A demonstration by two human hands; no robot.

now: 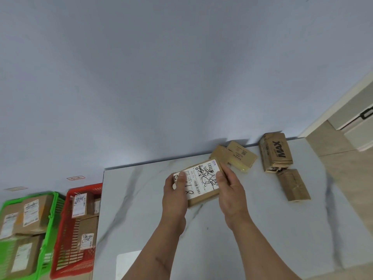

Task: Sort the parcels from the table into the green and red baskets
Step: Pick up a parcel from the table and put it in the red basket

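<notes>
I hold a small brown cardboard parcel (pixel 201 181) with a white shipping label facing up, above the marble table (pixel 141 199). My left hand (pixel 174 196) grips its left end with the thumb on the label. My right hand (pixel 232 190) grips its right end. Three more brown parcels lie on the table: one marked MYFA (pixel 238 156) just behind the held parcel, one marked MAX (pixel 275 152) at the far right, and a plain one (pixel 293 184) in front of it. The red basket (pixel 66 239) and green basket (pixel 50 229) stand on the floor to the left, both holding parcels.
A grey wall runs behind the table. The table's left edge borders the red basket. A white card (pixel 127 263) lies near the table's front edge. Tiled floor and a white cabinet (pixel 353 118) lie beyond the table's right side.
</notes>
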